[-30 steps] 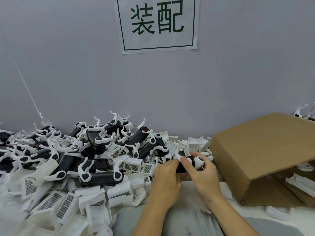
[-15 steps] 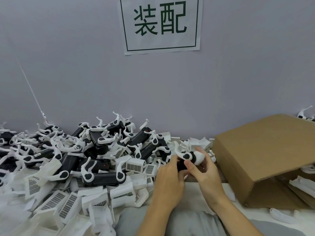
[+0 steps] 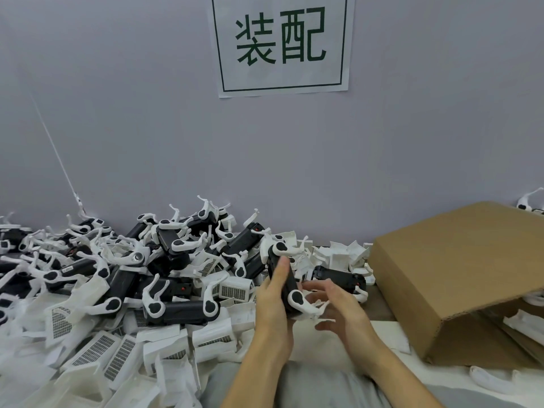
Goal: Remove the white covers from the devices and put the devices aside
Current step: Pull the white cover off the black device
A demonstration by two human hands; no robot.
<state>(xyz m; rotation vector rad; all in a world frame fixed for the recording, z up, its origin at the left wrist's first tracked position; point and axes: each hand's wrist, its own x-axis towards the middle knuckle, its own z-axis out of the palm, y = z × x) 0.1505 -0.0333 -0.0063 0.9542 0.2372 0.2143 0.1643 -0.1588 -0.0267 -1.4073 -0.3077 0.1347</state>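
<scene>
Head view: left hand (image 3: 272,301) grips a black device (image 3: 284,285) held upright at lower centre of the frame, thumb along its body, white clip arms showing at its top and bottom ends. Right hand (image 3: 338,312) hangs just beside the device's lower end with fingers loosely spread, holding nothing. A heap of black devices (image 3: 164,260) and loose white covers (image 3: 112,348) fills the lower left; a cardboard box (image 3: 459,272) lies at lower right. To do this well, brace the body firmly with the left hand, and pull any remaining cover off straight rather than twisting the clip arms.
</scene>
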